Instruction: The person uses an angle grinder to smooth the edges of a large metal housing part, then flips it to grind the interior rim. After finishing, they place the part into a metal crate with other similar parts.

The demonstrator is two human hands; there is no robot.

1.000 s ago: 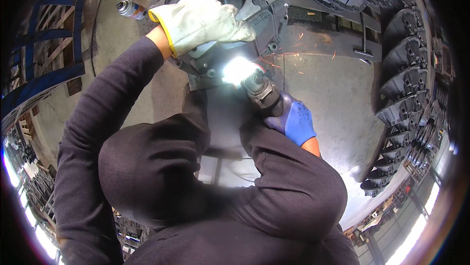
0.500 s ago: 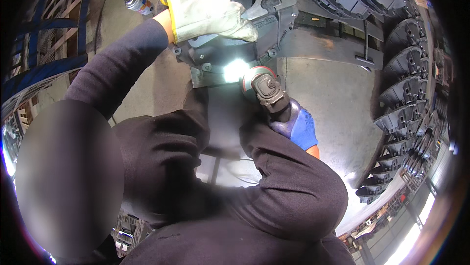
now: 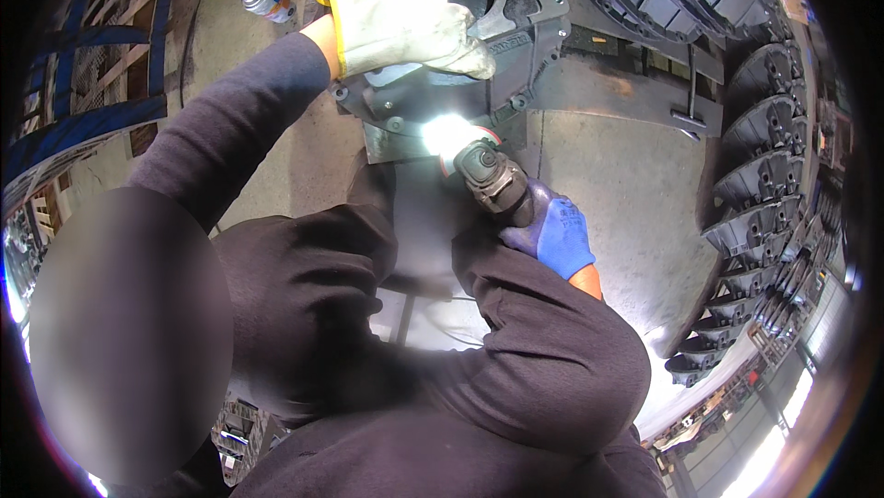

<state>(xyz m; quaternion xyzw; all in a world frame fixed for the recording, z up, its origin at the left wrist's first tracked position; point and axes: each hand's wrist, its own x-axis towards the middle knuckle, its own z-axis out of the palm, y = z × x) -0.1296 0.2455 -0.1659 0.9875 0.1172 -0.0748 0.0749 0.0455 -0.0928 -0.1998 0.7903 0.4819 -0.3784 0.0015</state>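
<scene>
A dark grey cast metal housing (image 3: 512, 49) with a large round opening stands at the top centre. My left hand (image 3: 405, 28), in a pale leather glove with yellow trim, lies across its near part, fingers together and curled over the metal. What the fingertips press on is hidden. In a blue glove with a dark coated palm, my right hand (image 3: 552, 231) grips an angle grinder (image 3: 495, 180). The grinder's red-edged disc meets the housing's near edge, where a glaring white spot hides the contact.
A spray can (image 3: 267, 1) stands on the floor at the upper left, beside a blue metal rack (image 3: 87, 134). A flat steel plate (image 3: 617, 93) with a T-shaped handle extends right of the housing. Rows of similar dark castings (image 3: 760, 148) line the right side.
The grinder and my right hand have shifted slightly left, and the grinder's head has turned a little. My left hand still rests on the housing; the view has shifted slightly.
</scene>
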